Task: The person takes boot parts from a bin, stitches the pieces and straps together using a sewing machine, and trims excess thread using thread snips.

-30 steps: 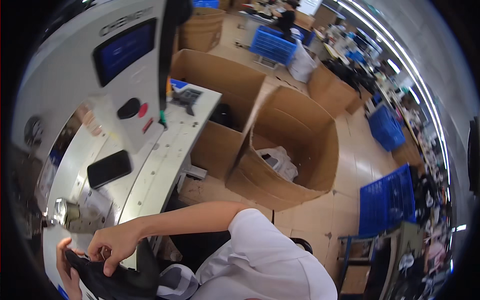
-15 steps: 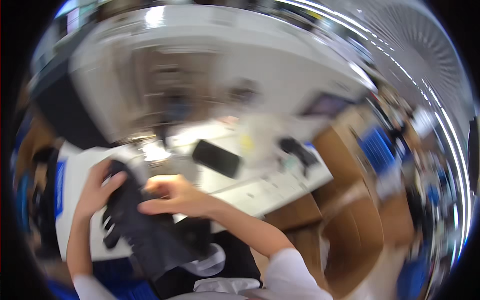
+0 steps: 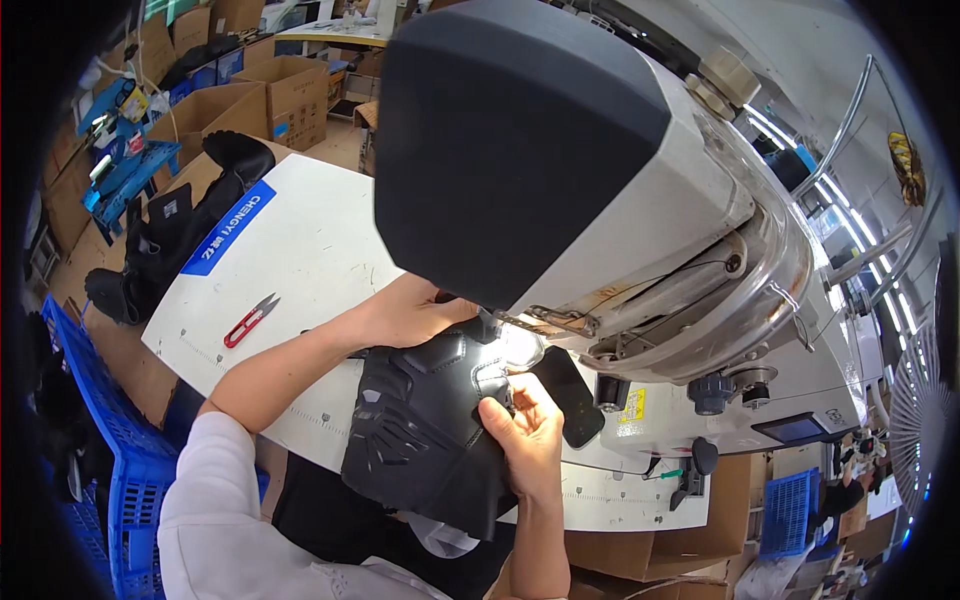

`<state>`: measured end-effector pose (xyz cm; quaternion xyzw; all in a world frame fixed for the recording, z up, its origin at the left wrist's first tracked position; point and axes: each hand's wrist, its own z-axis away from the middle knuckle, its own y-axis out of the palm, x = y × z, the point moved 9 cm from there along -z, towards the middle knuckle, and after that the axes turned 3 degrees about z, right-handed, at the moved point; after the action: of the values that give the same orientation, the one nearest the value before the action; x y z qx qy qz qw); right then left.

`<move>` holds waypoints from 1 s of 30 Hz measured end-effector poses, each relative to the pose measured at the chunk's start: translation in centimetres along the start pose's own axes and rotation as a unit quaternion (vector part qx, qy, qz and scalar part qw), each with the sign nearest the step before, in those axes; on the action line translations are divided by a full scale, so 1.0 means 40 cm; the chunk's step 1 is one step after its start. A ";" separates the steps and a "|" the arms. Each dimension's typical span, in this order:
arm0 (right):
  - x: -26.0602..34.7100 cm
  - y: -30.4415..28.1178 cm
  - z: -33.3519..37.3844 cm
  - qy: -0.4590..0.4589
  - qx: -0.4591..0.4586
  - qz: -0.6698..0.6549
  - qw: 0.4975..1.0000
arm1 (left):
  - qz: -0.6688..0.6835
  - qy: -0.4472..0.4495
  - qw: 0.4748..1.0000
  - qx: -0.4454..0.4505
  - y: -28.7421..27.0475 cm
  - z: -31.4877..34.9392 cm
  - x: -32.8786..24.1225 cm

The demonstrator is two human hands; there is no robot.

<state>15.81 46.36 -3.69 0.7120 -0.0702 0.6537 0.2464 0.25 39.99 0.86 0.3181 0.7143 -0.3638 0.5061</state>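
A black leather boot upper (image 3: 420, 410) with raised seams and glossy strips is spread in front of me, its far edge at the lit needle area of a large white sewing machine (image 3: 690, 190). My left hand (image 3: 415, 312) is closed on the upper's far left edge; some of its fingertips are hidden by the machine's black cover (image 3: 510, 150). With the thumb on top, my right hand (image 3: 525, 430) pinches the upper's right edge just below the light. The needle itself cannot be made out.
Red-handled thread snips (image 3: 250, 322) lie on the white table (image 3: 310, 225) at left. A dark phone (image 3: 568, 398) rests beside the machine. Black boots (image 3: 190, 235) stand past the table's left edge, above a blue crate (image 3: 135, 490). Cardboard boxes (image 3: 300, 95) stand farther back.
My view has turned, and the machine now looms large before me. The upper has gone from near my lap to the needle area, and both hands have shifted their hold on it.
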 end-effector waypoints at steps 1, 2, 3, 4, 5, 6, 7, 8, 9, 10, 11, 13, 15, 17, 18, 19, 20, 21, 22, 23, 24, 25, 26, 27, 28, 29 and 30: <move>0.004 -0.004 0.002 -0.016 -0.005 0.004 1.000 | -0.026 0.023 0.999 0.008 0.002 -0.005 -0.009; 0.007 -0.007 0.002 -0.031 -0.009 0.008 0.999 | -0.051 0.047 0.997 0.016 0.004 -0.010 -0.015; 0.001 -0.005 0.008 -0.011 -0.020 -0.001 1.000 | -0.044 0.075 0.996 0.012 0.003 -0.013 -0.018; 0.003 0.002 0.011 -0.020 -0.018 -0.013 1.000 | -0.044 0.076 0.996 0.016 0.003 -0.015 -0.015; -0.001 0.003 0.014 -0.014 -0.019 -0.015 1.000 | -0.062 0.057 0.996 0.019 0.001 -0.014 -0.007; -0.006 0.004 0.015 -0.009 -0.020 -0.016 1.000 | -0.081 0.038 0.996 0.020 -0.003 -0.013 0.003; -0.009 0.009 0.014 -0.008 -0.018 -0.017 1.000 | -0.084 0.069 0.994 0.031 -0.005 -0.018 0.004; -0.006 0.013 0.013 -0.019 -0.019 -0.013 1.000 | -0.083 0.069 0.994 0.032 -0.006 -0.022 0.005; -0.004 0.015 0.012 -0.029 -0.019 -0.010 0.999 | -0.095 0.089 0.991 0.037 -0.005 -0.022 -0.006; -0.010 0.011 0.010 -0.028 -0.019 -0.010 0.999 | -0.106 0.108 0.988 0.041 -0.002 -0.020 -0.017; -0.013 0.010 0.009 -0.044 -0.014 -0.008 0.999 | -0.103 0.098 0.989 0.034 -0.002 -0.019 -0.015; -0.015 0.014 0.008 -0.058 -0.009 -0.006 0.998 | -0.072 0.087 0.991 0.071 -0.002 -0.026 0.003; -0.013 0.017 0.009 -0.069 -0.017 -0.013 0.997 | -0.011 0.063 0.993 0.095 -0.001 -0.026 0.012; -0.016 0.022 0.012 -0.065 -0.022 -0.010 0.998 | -0.017 0.104 0.989 0.105 -0.004 -0.019 -0.028; -0.016 0.022 0.013 -0.062 -0.025 -0.008 0.998 | -0.024 0.146 0.983 0.113 -0.003 -0.012 -0.053; -0.017 0.022 0.015 -0.056 -0.024 0.002 0.998 | -0.096 0.158 0.981 0.061 -0.008 -0.034 0.011; -0.016 0.024 0.017 -0.055 -0.025 0.002 0.998 | -0.095 0.158 0.981 0.062 -0.008 -0.035 0.018; -0.018 0.025 0.019 -0.047 -0.029 0.000 0.998 | -0.120 0.163 0.977 0.062 -0.007 -0.036 0.020; -0.021 0.026 0.019 -0.040 -0.033 -0.001 0.999 | -0.145 0.169 0.973 0.061 -0.006 -0.036 0.020; -0.021 0.023 0.021 -0.039 -0.035 0.001 0.999 | -0.151 0.173 0.972 0.056 -0.005 -0.040 0.016; -0.021 0.023 0.021 -0.041 -0.033 0.009 0.999 | -0.148 0.174 0.972 0.057 -0.003 -0.041 0.013; -0.021 0.024 0.021 -0.043 -0.032 0.018 0.998 | -0.146 0.167 0.974 0.050 -0.005 -0.043 0.013; -0.023 0.024 0.022 -0.042 -0.033 0.020 0.998 | -0.144 0.159 0.976 0.042 -0.008 -0.044 0.014; -0.022 0.026 0.023 -0.051 -0.035 0.035 0.997 | -0.141 0.159 0.976 0.042 -0.010 -0.045 0.013; -0.022 0.028 0.024 -0.059 -0.037 0.049 0.996 | -0.139 0.145 0.978 0.050 -0.012 -0.048 0.019; -0.028 0.033 0.024 -0.058 -0.036 0.050 0.996 | -0.138 0.130 0.980 0.058 -0.013 -0.051 0.026; -0.032 0.034 0.025 -0.064 -0.047 0.045 0.996 | -0.137 0.130 0.980 0.057 -0.014 -0.054 0.029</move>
<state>15.96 44.45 -4.59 0.7363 -0.1488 0.6130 0.2448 -1.61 41.61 0.35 0.2899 0.7891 -0.4251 0.3355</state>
